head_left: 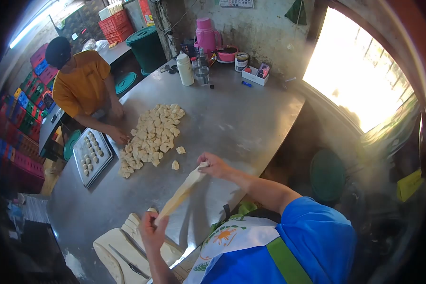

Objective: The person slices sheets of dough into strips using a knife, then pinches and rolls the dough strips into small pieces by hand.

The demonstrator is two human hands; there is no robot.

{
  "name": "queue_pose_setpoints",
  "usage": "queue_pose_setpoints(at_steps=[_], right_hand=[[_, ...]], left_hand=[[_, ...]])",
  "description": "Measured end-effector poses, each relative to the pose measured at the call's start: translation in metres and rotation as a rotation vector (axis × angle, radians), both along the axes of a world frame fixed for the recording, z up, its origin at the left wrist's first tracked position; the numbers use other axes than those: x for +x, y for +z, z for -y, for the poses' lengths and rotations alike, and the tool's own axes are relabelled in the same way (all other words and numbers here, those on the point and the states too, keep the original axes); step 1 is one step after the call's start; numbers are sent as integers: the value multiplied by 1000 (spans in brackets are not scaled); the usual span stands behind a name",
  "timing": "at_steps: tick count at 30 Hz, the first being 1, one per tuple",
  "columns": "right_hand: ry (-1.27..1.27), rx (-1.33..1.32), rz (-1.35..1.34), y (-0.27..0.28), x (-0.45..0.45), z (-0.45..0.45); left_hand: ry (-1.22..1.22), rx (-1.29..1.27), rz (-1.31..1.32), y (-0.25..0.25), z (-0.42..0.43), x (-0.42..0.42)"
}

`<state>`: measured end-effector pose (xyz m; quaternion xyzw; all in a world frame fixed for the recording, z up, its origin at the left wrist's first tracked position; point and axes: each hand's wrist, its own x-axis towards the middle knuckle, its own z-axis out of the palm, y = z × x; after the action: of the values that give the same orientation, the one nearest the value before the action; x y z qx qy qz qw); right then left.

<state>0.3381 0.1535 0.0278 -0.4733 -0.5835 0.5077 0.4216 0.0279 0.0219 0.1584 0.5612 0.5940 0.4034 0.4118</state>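
A long strip of dough (181, 193) stretches through the air between my two hands. My right hand (214, 165) pinches its far end, and my left hand (151, 229) grips the near end. Below and beside my left hand lies a thick slab of dough (108, 258), cut into strips on its right side. A knife (128, 261) rests on that slab. Beyond the stretched strip spreads a large heap of cut dough pieces (151, 137), with two loose pieces apart from it, one of them a small dough piece (175, 165).
Across the steel table (232, 128), a co-worker in an orange shirt (83, 78) reaches toward the heap. A tray (93, 171) of dough balls stands at the left. A white bottle (184, 70), a pink jug (206, 37) and a white box (254, 77) line the back.
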Motion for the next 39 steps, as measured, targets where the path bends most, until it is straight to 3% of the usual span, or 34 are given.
queue_pose_setpoints(at_steps=[7, 9, 11, 13, 14, 15, 16, 20, 22, 23, 25, 26, 28, 32, 35, 37, 38, 39], right_hand=[[-64, -50, -240, 28, 48, 0], [-129, 40, -147, 7, 57, -1], [-194, 132, -59, -29, 68, -1], [-244, 168, 286, -64, 81, 6], [-253, 169, 281, -68, 78, 16], [-83, 209, 344, -67, 74, 23], [88, 249, 412, -62, 73, 26], [364, 570, 113, 81, -7, 51], [314, 773, 65, 119, -45, 60], [308, 778, 73, 130, -58, 64], [271, 879, -7, 144, -77, 71], [273, 880, -2, 148, -82, 76], [321, 440, -105, 155, -89, 87], [314, 448, -265, 205, -80, 115], [362, 285, -503, 212, -75, 113], [407, 345, 10, 183, -76, 93], [411, 347, 11, 165, -82, 83], [370, 313, 61, 146, -90, 71]], left_hand=[[70, 347, -356, 42, -20, 31], [-71, 711, -829, 12, -20, 47], [-204, 522, -893, -61, -8, 50], [-558, 165, -864, -131, 8, 38], [-621, 36, -791, -156, 16, 33], [-681, -86, -715, -169, 17, 35], [-455, -162, -540, -144, 15, 53], [-272, 93, -407, -70, -31, 92], [-495, 541, -157, -68, -56, 87], [-502, 549, -153, -68, -53, 85], [-256, 454, -171, -74, -38, 79], [-256, 458, -166, -87, -32, 77], [-119, 410, -76, -119, -27, 74], [-116, 246, 45, -113, -41, 45], [-123, 126, 109, -91, -50, 30], [-427, -173, 496, -66, -58, 34], [-424, -170, 496, -71, -58, 35], [-501, 206, 186, -80, -60, 39]])
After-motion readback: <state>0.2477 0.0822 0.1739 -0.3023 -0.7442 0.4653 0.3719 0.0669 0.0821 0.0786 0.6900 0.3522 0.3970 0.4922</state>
